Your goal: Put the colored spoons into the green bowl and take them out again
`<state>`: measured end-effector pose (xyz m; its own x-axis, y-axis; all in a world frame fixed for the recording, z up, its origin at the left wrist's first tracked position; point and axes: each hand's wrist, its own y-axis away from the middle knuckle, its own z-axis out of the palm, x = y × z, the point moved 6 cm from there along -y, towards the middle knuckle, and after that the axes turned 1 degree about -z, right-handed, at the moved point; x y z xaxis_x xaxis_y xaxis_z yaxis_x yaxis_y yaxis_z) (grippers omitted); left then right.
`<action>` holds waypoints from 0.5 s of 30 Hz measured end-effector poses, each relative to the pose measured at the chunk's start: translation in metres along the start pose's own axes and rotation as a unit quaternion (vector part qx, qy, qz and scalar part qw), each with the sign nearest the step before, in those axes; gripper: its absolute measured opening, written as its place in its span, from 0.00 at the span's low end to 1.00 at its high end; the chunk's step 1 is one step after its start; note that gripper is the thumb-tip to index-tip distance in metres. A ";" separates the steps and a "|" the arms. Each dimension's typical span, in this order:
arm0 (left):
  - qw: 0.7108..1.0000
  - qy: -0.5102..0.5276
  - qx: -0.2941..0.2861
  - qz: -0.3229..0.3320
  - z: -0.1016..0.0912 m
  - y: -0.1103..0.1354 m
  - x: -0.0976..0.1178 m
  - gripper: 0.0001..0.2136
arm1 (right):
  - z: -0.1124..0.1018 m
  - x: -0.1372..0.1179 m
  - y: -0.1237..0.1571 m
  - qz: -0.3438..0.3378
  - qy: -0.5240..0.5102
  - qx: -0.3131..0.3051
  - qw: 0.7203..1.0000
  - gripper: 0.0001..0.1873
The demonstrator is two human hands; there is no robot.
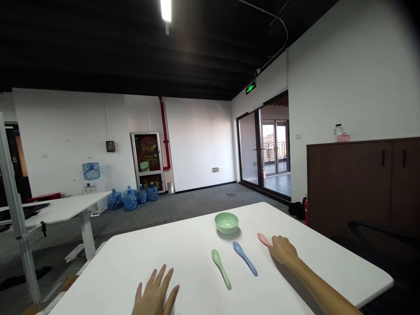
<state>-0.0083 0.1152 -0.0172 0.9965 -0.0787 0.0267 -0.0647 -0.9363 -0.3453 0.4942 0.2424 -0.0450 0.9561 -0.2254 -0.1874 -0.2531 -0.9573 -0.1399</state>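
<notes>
My right hand [284,250] is closed around the handle of a pink spoon [263,239], whose bowl end sticks out to the left of my fingers. The spoon's handle is hidden under the hand. On the white table [183,245], my left hand [155,291] rests at the front with its fingers spread, holding nothing. Between the hands lie a green spoon [222,270] and a blue spoon [245,259], both slanting with their bowl ends away from me. Behind them stands a light green bowl [226,223], upright.
A second white table [72,204] and a metal post [19,210] are at the left. Several blue water bottles [130,199] stand on the floor by the wall. At the right are a dark brown cabinet [348,188] and a black chair [370,234] close to the table.
</notes>
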 end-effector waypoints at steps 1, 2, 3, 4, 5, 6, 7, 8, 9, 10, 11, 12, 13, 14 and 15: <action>1.000 -0.001 -0.004 0.000 0.000 0.000 0.001 0.25 | 0.003 0.001 0.000 0.003 -0.009 -0.011 1.000 0.18; 1.000 -0.001 -0.008 0.000 0.000 0.000 0.002 0.25 | 0.004 0.002 0.000 0.006 -0.019 -0.020 1.000 0.17; 1.000 -0.002 -0.012 0.000 0.000 0.000 0.003 0.25 | 0.005 0.003 0.001 0.009 -0.028 -0.027 0.999 0.16; 1.000 -0.002 -0.014 -0.001 -0.001 0.001 0.003 0.25 | 0.005 0.004 0.002 0.013 -0.037 -0.032 0.999 0.16; 1.000 -0.002 -0.014 -0.001 -0.002 0.001 0.004 0.25 | 0.005 0.004 0.003 0.016 -0.044 -0.035 0.998 0.15; 1.000 -0.003 -0.015 -0.003 -0.003 0.001 0.004 0.25 | 0.004 0.004 0.003 0.018 -0.051 -0.036 0.998 0.15; 1.000 -0.005 -0.016 -0.005 -0.003 0.001 0.005 0.25 | 0.002 0.003 0.004 0.019 -0.056 -0.037 0.998 0.14; 1.000 -0.007 -0.018 -0.007 -0.004 0.001 0.005 0.25 | 0.001 0.003 0.005 0.020 -0.060 -0.038 0.997 0.14; 1.000 -0.009 -0.018 -0.009 -0.004 0.002 0.005 0.25 | -0.001 0.001 0.006 0.020 -0.062 -0.038 0.997 0.14; 1.000 -0.011 -0.018 -0.009 -0.005 0.002 0.006 0.25 | -0.004 -0.001 0.007 0.020 -0.064 -0.036 0.997 0.14; 1.000 -0.012 -0.019 -0.009 -0.006 0.002 0.007 0.25 | -0.008 -0.005 0.009 0.018 -0.064 -0.032 0.997 0.14; 1.000 -0.013 -0.020 -0.010 -0.008 0.002 0.008 0.24 | -0.012 -0.009 0.011 0.015 -0.063 -0.027 0.998 0.14; 1.000 -0.013 -0.023 -0.012 -0.009 0.002 0.010 0.24 | -0.017 -0.015 0.014 0.009 -0.063 -0.020 0.998 0.13; 0.999 -0.014 -0.027 -0.016 -0.011 0.003 0.011 0.24 | -0.023 -0.022 0.018 0.001 -0.065 -0.013 0.998 0.13; 0.999 -0.015 -0.032 -0.018 -0.012 0.003 0.012 0.24 | -0.029 -0.030 0.023 -0.010 -0.070 -0.006 0.998 0.12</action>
<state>0.0029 0.1072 -0.0066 0.9993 -0.0351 0.0101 -0.0308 -0.9585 -0.2834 0.4638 0.2219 -0.0149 0.9308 -0.1801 -0.3180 -0.2319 -0.9636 -0.1330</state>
